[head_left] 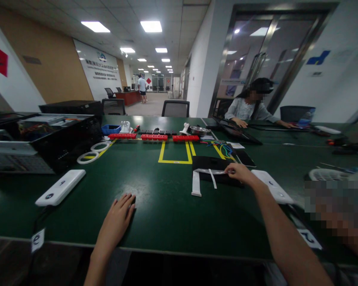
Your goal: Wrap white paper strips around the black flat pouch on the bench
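My right hand (240, 173) is closed in a pinch on one end of a white flat ribbon cable (196, 182). The cable runs left across a black flat pad (210, 162), then bends toward me and ends in a small connector on the green table. A short white strip (212, 178) crosses it near the middle. My left hand (119, 216) lies on the tabletop, fingers stretched out, holding nothing. Beside my right forearm lies a white power-strip-like block (273, 186), partly covered by the arm.
A black computer case (68, 139) with open side stands left, near two white rings (88, 157) and another white block (61, 187). Red racks (154, 137), a blue bin (111, 129) and coloured wires (225, 150) line the back. A person (250, 103) sits across at right.
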`<state>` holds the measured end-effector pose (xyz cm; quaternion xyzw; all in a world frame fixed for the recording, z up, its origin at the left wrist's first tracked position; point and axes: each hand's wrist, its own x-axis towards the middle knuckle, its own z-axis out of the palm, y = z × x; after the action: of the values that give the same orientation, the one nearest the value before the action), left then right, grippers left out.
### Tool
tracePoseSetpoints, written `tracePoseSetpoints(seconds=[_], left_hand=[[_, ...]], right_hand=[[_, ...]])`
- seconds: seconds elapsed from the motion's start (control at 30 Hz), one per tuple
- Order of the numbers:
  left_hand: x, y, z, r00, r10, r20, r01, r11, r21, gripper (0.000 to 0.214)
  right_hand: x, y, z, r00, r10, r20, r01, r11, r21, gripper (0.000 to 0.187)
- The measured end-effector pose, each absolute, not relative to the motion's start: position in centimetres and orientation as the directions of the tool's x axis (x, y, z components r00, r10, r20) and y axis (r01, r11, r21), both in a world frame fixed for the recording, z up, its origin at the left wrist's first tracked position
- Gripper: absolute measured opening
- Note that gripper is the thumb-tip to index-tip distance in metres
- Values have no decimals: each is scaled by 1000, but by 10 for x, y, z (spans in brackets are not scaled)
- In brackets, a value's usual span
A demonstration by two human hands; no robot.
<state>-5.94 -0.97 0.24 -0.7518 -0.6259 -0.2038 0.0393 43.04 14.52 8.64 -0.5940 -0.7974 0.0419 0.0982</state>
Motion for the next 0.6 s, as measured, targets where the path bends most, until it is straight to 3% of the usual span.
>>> tracePoseSetpoints(seconds=[0.17, 0.37, 0.5, 0.6], left_hand=[[-60, -10, 2, 127, 921, 368, 957, -212, 199, 41], [-60, -10, 1, 119, 916, 383, 948, -219, 229, 39], [-59, -11, 1, 113, 916, 386, 946, -217, 239, 38], [-59, -11, 2, 110, 916, 386, 948, -213, 235, 38]], right_hand=[[428, 137, 94, -40, 957, 288, 988, 81, -129, 30], [436, 134, 89, 315, 837, 448, 949, -286, -133, 40], [447, 136, 79, 375, 821, 430, 925, -358, -124, 37], [447, 137, 77, 298, 848, 438, 954, -285, -97, 37]])
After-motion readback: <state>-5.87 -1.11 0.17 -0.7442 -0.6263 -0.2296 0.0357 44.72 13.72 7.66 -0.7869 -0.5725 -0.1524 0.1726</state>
